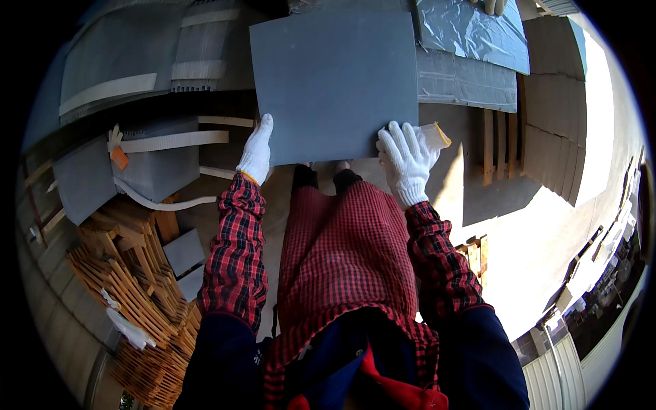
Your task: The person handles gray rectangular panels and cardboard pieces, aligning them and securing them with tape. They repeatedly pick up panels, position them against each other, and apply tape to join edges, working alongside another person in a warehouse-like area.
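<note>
A flat dark grey rectangular board [335, 82] lies in front of me, its near edge toward my body. My left hand [256, 150], in a white knit glove, is closed on the board's left edge near the near corner; its fingertips below are hidden. At the near right corner, my gloved right hand [406, 160] rests over the board with its fingers bent. A white knit cloth with a yellow hem [433, 136] sticks out from beside that hand, past the board's right edge. How the fingers hold it is partly hidden.
Film-wrapped grey stacks [468, 78] stand at the right, where another person's gloved hand [493, 6] shows. Cardboard stacks [553, 109] and a wooden pallet [500, 147] are farther right. On the left are grey stacks [160, 164] with pale strips and piled wooden pallets [130, 273].
</note>
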`<control>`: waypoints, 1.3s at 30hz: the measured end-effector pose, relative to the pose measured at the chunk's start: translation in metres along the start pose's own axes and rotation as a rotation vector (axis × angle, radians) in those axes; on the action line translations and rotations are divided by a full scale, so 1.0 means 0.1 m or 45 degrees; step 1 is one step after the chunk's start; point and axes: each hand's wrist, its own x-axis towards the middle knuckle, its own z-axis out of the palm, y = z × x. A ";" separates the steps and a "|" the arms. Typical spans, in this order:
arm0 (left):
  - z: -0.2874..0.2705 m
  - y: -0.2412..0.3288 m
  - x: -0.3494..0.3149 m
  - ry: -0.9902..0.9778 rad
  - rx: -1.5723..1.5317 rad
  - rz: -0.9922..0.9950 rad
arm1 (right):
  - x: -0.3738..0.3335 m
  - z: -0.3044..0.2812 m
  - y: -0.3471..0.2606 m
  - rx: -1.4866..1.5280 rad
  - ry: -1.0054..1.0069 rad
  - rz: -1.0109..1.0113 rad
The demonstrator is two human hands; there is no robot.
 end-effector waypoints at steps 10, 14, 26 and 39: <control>-0.10 -0.11 0.07 0.018 0.226 -0.007 | -0.77 -0.62 0.73 0.475 0.079 1.193; -0.13 -0.12 0.11 -0.073 0.202 -0.126 | -0.16 -0.64 -0.04 0.445 0.188 1.085; -0.10 0.06 0.02 -0.233 0.370 -0.330 | 0.31 0.55 -1.15 0.100 0.313 0.585; 0.08 0.29 -0.20 -0.302 0.865 -0.400 | 0.09 0.55 -1.31 0.238 0.083 0.325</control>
